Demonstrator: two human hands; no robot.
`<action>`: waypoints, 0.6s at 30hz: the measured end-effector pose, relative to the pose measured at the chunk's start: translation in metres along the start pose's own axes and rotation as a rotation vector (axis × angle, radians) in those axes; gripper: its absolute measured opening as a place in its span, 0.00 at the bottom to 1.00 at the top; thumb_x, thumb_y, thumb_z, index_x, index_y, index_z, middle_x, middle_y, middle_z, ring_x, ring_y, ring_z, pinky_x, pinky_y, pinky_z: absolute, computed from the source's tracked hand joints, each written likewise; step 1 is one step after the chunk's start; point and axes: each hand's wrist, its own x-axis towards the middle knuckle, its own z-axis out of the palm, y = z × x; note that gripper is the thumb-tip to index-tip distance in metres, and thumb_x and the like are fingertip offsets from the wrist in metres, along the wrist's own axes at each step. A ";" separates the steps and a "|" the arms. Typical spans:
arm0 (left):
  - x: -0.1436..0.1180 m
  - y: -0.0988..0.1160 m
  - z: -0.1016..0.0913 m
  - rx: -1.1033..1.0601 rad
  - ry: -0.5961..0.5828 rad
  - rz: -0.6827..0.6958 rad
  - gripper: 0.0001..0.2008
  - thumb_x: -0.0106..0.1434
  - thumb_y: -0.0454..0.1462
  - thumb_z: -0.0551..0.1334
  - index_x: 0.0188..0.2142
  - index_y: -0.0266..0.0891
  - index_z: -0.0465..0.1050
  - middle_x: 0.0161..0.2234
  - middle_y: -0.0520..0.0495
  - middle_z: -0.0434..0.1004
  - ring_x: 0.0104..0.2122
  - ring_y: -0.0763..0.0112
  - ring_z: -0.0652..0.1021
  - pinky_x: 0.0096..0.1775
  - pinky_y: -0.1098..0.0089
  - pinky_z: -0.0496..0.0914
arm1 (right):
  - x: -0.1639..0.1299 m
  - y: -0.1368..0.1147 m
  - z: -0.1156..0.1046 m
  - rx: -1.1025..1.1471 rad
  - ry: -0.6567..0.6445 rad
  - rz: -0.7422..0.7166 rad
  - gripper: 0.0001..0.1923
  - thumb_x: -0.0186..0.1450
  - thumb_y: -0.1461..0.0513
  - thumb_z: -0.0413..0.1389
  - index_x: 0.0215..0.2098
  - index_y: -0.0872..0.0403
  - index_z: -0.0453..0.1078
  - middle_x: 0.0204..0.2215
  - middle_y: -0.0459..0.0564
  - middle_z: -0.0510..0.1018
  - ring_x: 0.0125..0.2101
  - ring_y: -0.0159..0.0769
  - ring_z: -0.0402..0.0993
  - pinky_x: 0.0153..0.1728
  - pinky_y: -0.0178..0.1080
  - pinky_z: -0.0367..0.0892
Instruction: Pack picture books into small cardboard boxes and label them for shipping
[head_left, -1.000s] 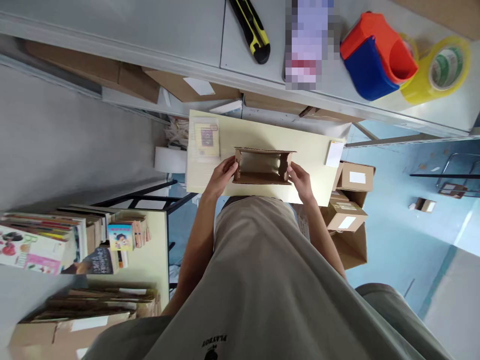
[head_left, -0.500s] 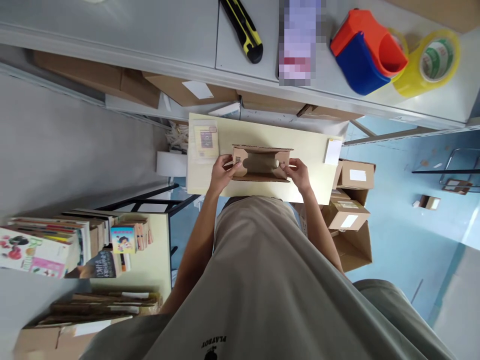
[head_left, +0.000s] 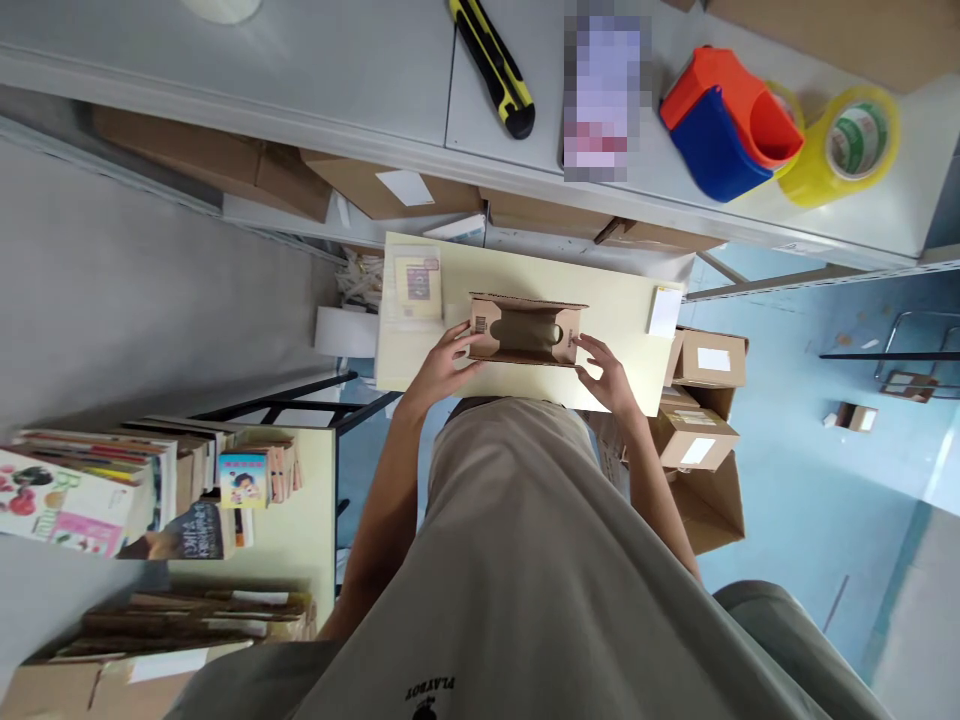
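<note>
Here the cardboard box (head_left: 526,331) sits mid-desk (head_left: 615,300), bare surface either side. The left hand (head_left: 442,362) presses its left end, fingers (head_left: 461,340) spread; the right hand (head_left: 611,375) seems just off the right end, fingers open, holding nothing.

The person wears a loose grey-beige T-shirt (head_left: 525,560) with small black printed letters (head_left: 430,688) near the chest, and both forearms are bare.

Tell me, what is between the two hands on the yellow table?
In the head view, a small open cardboard box sits between the left hand and the right hand. The left hand touches its end; the right hand is at the other end.
</note>
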 end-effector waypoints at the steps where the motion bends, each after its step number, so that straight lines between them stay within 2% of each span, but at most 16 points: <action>1: 0.001 0.002 0.000 0.026 0.006 0.007 0.28 0.73 0.54 0.73 0.68 0.52 0.85 0.80 0.39 0.69 0.81 0.40 0.72 0.73 0.44 0.80 | 0.001 0.000 -0.002 -0.039 -0.005 -0.002 0.30 0.74 0.54 0.63 0.74 0.41 0.79 0.79 0.58 0.75 0.76 0.58 0.76 0.71 0.65 0.81; 4: 0.007 0.006 0.000 0.089 0.031 0.033 0.28 0.73 0.57 0.74 0.65 0.49 0.87 0.77 0.37 0.73 0.78 0.40 0.75 0.74 0.46 0.79 | 0.005 -0.001 -0.009 -0.108 -0.022 -0.011 0.31 0.73 0.52 0.68 0.74 0.42 0.81 0.79 0.59 0.74 0.78 0.60 0.74 0.75 0.66 0.78; 6: 0.011 0.008 -0.002 0.125 0.062 0.052 0.25 0.73 0.57 0.75 0.60 0.47 0.89 0.73 0.37 0.77 0.75 0.42 0.78 0.75 0.47 0.77 | 0.010 -0.003 -0.010 -0.122 -0.015 -0.032 0.28 0.74 0.47 0.69 0.70 0.42 0.84 0.76 0.59 0.77 0.76 0.60 0.76 0.75 0.65 0.78; 9: 0.018 0.009 -0.001 0.194 0.138 0.038 0.16 0.75 0.53 0.74 0.50 0.46 0.89 0.61 0.39 0.85 0.66 0.46 0.85 0.72 0.49 0.79 | 0.020 -0.005 -0.005 -0.109 0.057 -0.046 0.23 0.78 0.41 0.65 0.57 0.46 0.89 0.66 0.61 0.84 0.67 0.58 0.84 0.71 0.63 0.82; 11: 0.023 0.010 0.003 0.216 0.217 -0.039 0.14 0.74 0.50 0.76 0.51 0.45 0.85 0.54 0.40 0.88 0.55 0.50 0.89 0.65 0.51 0.83 | 0.028 -0.007 0.002 -0.084 0.114 0.000 0.25 0.78 0.39 0.62 0.50 0.48 0.89 0.61 0.62 0.87 0.59 0.57 0.89 0.63 0.62 0.87; 12: 0.026 0.012 0.005 0.215 0.262 -0.073 0.18 0.72 0.47 0.78 0.55 0.45 0.83 0.54 0.41 0.88 0.51 0.52 0.90 0.61 0.52 0.84 | 0.032 -0.008 0.006 -0.075 0.140 0.041 0.25 0.78 0.39 0.62 0.52 0.49 0.88 0.58 0.62 0.88 0.54 0.56 0.90 0.59 0.61 0.89; 14: 0.033 0.016 0.008 0.211 0.331 -0.070 0.32 0.69 0.43 0.81 0.69 0.46 0.75 0.62 0.39 0.86 0.49 0.55 0.90 0.59 0.54 0.84 | 0.039 -0.012 0.011 -0.076 0.188 0.110 0.29 0.76 0.43 0.65 0.66 0.49 0.84 0.58 0.60 0.88 0.47 0.53 0.91 0.53 0.59 0.91; 16: 0.038 0.020 0.009 0.225 0.337 0.020 0.43 0.69 0.40 0.81 0.78 0.49 0.67 0.73 0.35 0.77 0.57 0.52 0.88 0.62 0.54 0.83 | 0.043 -0.017 0.013 -0.105 0.211 0.119 0.40 0.74 0.48 0.66 0.82 0.45 0.71 0.63 0.59 0.86 0.42 0.49 0.91 0.52 0.58 0.91; 18: 0.042 0.023 0.008 0.250 0.297 0.101 0.44 0.70 0.38 0.79 0.80 0.50 0.66 0.76 0.34 0.72 0.65 0.47 0.85 0.66 0.53 0.80 | 0.044 -0.021 0.011 -0.139 0.200 0.079 0.45 0.74 0.52 0.66 0.87 0.39 0.63 0.69 0.57 0.82 0.42 0.47 0.91 0.53 0.57 0.91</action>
